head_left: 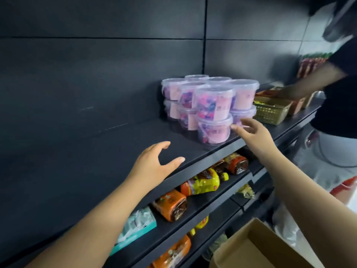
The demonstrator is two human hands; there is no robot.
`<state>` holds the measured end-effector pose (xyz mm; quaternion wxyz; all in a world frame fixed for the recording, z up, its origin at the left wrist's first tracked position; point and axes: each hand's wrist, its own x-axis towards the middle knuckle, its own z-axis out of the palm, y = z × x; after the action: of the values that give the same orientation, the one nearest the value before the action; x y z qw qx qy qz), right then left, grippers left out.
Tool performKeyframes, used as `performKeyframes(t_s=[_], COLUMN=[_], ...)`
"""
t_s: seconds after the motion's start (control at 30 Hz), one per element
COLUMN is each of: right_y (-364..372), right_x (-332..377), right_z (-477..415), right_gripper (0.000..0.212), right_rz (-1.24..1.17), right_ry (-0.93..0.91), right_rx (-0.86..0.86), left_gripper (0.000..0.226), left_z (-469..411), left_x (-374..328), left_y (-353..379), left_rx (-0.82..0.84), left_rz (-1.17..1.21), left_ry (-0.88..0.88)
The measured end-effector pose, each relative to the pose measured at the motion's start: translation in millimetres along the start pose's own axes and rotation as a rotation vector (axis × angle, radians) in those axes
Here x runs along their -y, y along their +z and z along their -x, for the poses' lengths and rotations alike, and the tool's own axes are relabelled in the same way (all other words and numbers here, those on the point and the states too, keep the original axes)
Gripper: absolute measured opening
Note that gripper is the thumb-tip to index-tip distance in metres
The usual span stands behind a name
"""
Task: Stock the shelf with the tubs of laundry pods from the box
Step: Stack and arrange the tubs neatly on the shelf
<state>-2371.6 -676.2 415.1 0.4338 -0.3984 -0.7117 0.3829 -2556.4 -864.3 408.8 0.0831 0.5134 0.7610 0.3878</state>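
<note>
Several clear tubs of pink and purple laundry pods point(211, 105) stand stacked two high on the dark top shelf point(108, 149). My right hand point(251, 130) hovers just right of the front bottom tub point(213, 132), fingers spread and relaxed, holding nothing. My left hand point(154, 165) floats over the shelf's front edge, left of the stack, fingers loosely open and empty. The cardboard box point(257, 246) sits at the bottom right, its flaps open.
Another person in dark clothes point(332, 89) reaches into woven baskets point(274, 111) to the right of the tubs on the same shelf. Lower shelves hold orange and yellow bottles point(201, 184) and a teal tissue pack point(137, 227). White bags lie on the floor at right.
</note>
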Motion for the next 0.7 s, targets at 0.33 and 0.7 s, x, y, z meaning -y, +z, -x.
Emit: performKeyframes(t_s=[0.33,0.7], right_y=[-31.8,-12.9], right_x=[-54.7,-92.7], right_z=[-77.0,-137.7], right_gripper=[0.075,0.093], right_rz=[-0.116,-0.301], right_ry=[0.064,0.066], right_rx=[-0.051,0.151], left_gripper=[0.110,0.112], left_z=[-110.4,-130.5], left_x=[-48.0,-40.7], left_y=[95.5,137.3], left_rx=[0.009,-0.205], left_rz=[0.449,0.454], left_ry=[-0.096,-0.118])
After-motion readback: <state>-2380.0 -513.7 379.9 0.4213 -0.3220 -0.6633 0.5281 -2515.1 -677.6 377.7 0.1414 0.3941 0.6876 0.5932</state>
